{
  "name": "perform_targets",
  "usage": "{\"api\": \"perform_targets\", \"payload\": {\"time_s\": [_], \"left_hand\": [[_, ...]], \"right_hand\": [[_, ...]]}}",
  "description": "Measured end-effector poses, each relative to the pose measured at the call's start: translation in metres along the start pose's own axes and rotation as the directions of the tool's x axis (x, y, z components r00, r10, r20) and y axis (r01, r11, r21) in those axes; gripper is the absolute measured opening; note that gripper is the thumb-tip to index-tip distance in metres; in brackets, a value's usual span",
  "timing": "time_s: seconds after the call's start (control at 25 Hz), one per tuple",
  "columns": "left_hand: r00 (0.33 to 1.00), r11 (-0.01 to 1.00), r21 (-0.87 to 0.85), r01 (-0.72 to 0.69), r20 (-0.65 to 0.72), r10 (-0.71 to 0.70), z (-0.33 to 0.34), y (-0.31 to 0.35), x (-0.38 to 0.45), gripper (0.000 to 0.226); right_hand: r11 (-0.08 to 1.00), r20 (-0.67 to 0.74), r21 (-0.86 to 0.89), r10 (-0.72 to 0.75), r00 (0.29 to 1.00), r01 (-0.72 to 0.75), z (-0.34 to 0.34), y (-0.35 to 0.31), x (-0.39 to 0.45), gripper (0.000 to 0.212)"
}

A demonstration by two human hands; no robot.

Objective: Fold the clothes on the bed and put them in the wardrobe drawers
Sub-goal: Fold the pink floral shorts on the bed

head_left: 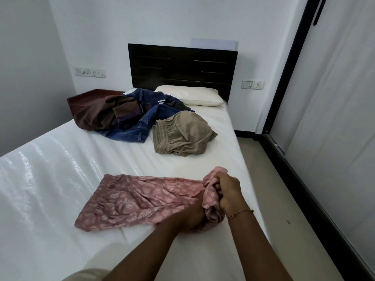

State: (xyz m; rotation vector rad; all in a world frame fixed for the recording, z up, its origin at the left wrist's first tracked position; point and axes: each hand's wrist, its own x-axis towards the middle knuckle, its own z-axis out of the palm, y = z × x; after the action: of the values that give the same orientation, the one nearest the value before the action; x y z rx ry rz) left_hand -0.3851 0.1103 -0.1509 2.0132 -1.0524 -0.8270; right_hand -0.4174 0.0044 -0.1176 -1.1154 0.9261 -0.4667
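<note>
At the near right edge of the bed (60, 169), right hand (230, 194) fist-curled round the bunched end of the pink floral garment (132, 201), thin bracelet (241, 212) on its wrist. Left hand (191, 217) just beside it, low on the same bunch, fingers tucked into the cloth and gripping. Rest of the pink piece lies spread flat to the left on the white sheet. Farther up: khaki shorts (180, 136), then a heap of blue jeans (140, 122) and a brown garment (97, 114) touching each other. Pillow (190, 95) against the dark headboard (182, 65). Wardrobe (334, 98) along the right wall, doors closed.
</note>
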Motion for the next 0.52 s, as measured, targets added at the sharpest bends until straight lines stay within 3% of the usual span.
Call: {"api": "perform_targets", "payload": {"time_s": [0.08, 0.2, 0.28, 0.36, 0.44, 0.52], "left_hand": [[0.996, 0.991, -0.1, 0.091, 0.015, -0.09, -0.017, -0.002, -0.002, 0.03], [0.965, 0.947, -0.267, 0.181, -0.138, -0.223, -0.054, -0.02, -0.006, 0.025], [0.906, 0.816, -0.55, 0.177, -0.234, -0.353, -0.069, -0.027, -0.016, 0.025], [0.818, 0.767, -0.612, 0.194, -0.33, -0.47, -0.072, -0.03, -0.021, 0.023], [0.783, 0.851, -0.484, 0.201, -0.442, -0.437, -0.068, -0.035, -0.019, 0.013], [0.737, 0.888, -0.42, 0.187, -0.537, -0.41, -0.068, -0.043, -0.014, 0.011]], "right_hand": [[0.996, 0.011, -0.069, -0.049, 0.999, 0.05, 0.016, 0.004, -0.004, 0.024], [0.951, 0.097, -0.257, -0.15, 0.984, 0.17, 0.048, 0.028, -0.009, 0.013], [0.871, 0.235, -0.406, -0.192, 0.953, 0.276, 0.069, 0.043, -0.011, 0.021], [0.799, 0.375, -0.478, -0.189, 0.908, 0.364, 0.082, 0.053, -0.015, 0.027], [0.744, 0.318, -0.494, -0.327, 0.89, 0.45, 0.082, 0.06, -0.022, 0.026], [0.755, 0.122, -0.46, -0.467, 0.876, 0.467, 0.073, 0.061, -0.024, 0.024]]}}
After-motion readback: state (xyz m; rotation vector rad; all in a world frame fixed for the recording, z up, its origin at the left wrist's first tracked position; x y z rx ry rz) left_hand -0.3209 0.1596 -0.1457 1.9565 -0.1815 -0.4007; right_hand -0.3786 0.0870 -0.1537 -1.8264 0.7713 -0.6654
